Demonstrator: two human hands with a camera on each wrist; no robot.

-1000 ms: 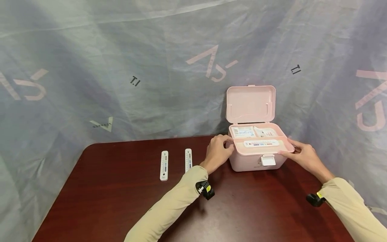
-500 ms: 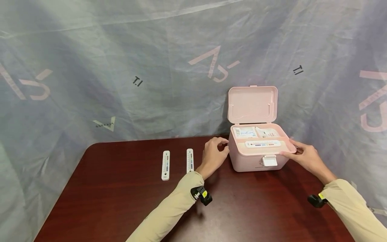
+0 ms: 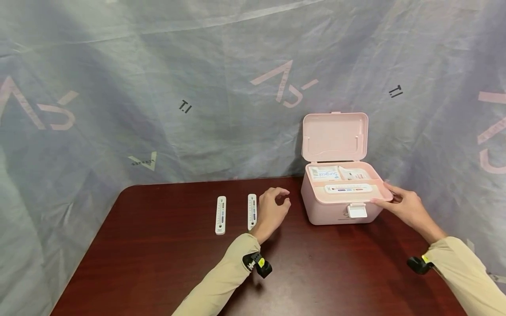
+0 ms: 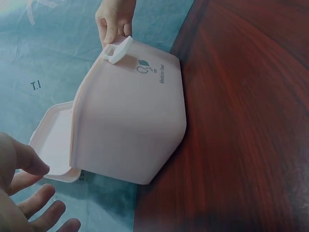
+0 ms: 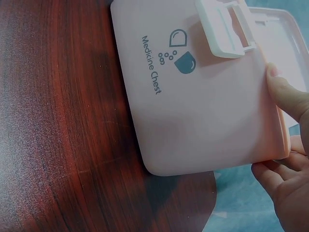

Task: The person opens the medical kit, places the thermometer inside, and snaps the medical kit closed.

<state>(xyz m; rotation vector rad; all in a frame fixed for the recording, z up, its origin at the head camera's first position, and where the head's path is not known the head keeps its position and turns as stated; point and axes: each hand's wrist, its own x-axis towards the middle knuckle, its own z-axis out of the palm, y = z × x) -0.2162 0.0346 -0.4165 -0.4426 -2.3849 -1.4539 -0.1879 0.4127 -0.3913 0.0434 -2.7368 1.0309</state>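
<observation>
A pink medicine chest (image 3: 328, 213) stands at the right of the table, its lid (image 3: 335, 137) raised against the curtain. Inside its top tray lies a white thermometer (image 3: 348, 188), in front of packets marked "Surgical" (image 3: 325, 174). My right hand (image 3: 409, 208) grips the chest's right front rim, thumb on top and fingers against the outer side, as the right wrist view shows. To the left of the chest, my left hand (image 3: 272, 210) is held in the air with loosely bent fingers and nothing in them. Its wrist overlaps the lower end of a second thermometer (image 3: 252, 208).
Another white thermometer (image 3: 220, 215) lies farther left on the dark red-brown table (image 3: 158, 245). A grey printed curtain (image 3: 217, 109) hangs behind the table and along both sides. The chest's white latch (image 3: 357, 210) hangs down at its front.
My left hand has drawn away leftward from the chest's left rim, toward the thermometers on the table. The right hand keeps its hold on the chest. The view has shifted slightly.
</observation>
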